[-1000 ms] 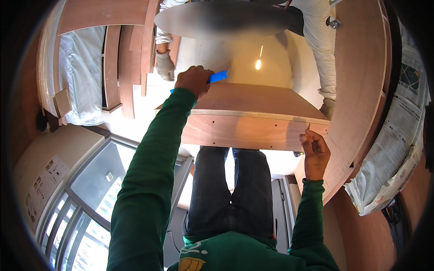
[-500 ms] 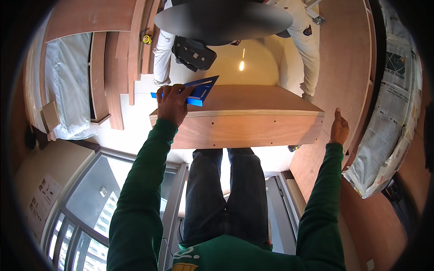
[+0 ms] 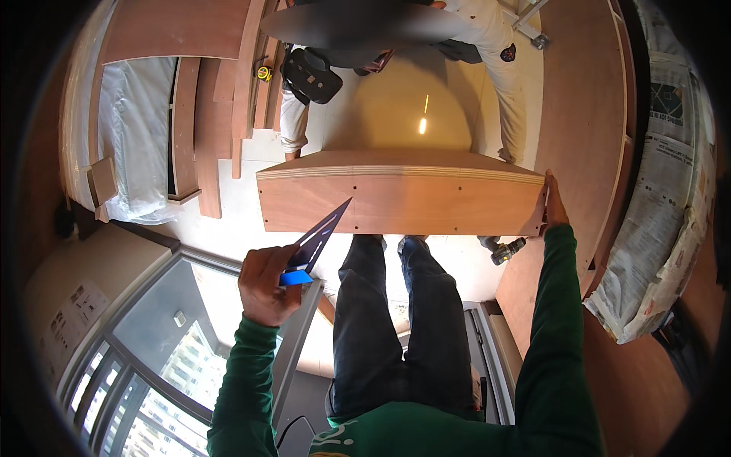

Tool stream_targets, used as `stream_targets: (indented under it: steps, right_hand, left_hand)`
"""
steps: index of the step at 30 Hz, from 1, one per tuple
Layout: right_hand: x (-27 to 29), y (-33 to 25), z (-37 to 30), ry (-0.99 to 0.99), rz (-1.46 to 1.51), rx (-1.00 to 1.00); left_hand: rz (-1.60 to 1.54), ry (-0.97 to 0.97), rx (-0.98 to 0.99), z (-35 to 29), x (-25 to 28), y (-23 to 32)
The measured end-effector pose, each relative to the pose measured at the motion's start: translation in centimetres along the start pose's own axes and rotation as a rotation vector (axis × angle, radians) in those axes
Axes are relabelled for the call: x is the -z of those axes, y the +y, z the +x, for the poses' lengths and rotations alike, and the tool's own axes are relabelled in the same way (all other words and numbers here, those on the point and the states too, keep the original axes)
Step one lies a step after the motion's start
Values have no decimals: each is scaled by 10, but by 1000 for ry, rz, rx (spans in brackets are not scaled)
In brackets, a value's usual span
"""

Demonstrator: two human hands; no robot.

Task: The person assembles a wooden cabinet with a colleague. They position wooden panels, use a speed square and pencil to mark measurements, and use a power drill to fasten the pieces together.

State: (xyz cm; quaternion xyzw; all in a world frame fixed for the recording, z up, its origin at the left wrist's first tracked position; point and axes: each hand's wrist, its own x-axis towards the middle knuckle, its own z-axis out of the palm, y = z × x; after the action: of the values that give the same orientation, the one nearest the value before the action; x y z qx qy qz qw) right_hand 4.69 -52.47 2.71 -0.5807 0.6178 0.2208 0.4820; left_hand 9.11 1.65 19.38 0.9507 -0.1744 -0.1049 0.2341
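Observation:
My left hand (image 3: 268, 287) is closed around the edge of a blue triangular speed square (image 3: 312, 247), held in front of the near face of a plywood box (image 3: 403, 199). The square's pointed tip overlaps that face in the view; whether it touches cannot be told. Several small dark holes or screw heads dot the reddish face. My right hand (image 3: 556, 199) lies with outstretched fingers along the box's right end. Across the box stands another person, whose hand (image 3: 505, 154) is at its far right edge.
A cordless drill (image 3: 502, 250) lies below the box's right end. Left are plastic-wrapped boards (image 3: 141, 129), wood strips (image 3: 207, 137) and a yellow tape measure (image 3: 264, 73). A paper-wrapped bundle (image 3: 647, 221) stands at the right. A black pouch (image 3: 312, 75) hangs by the other person.
My left hand has drawn the square back from the box's top toward me and lower. My right hand has moved onto the box's right end. The drill shows more fully.

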Motion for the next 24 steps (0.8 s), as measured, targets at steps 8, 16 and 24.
stream_targets:
  steps: [8, 16, 24]
  right_hand:
    - [-1, -6, 88, -124, 29, 257]
    - [-44, -41, 17, -212, 231, 46]
    - [-49, -11, -32, 132, 375, 49]
  left_hand:
    - [-149, 109, 206, -73, -12, 44]
    - [-250, 3, 289, -89, -30, 49]
    - [-311, -81, 175, -109, -22, 7]
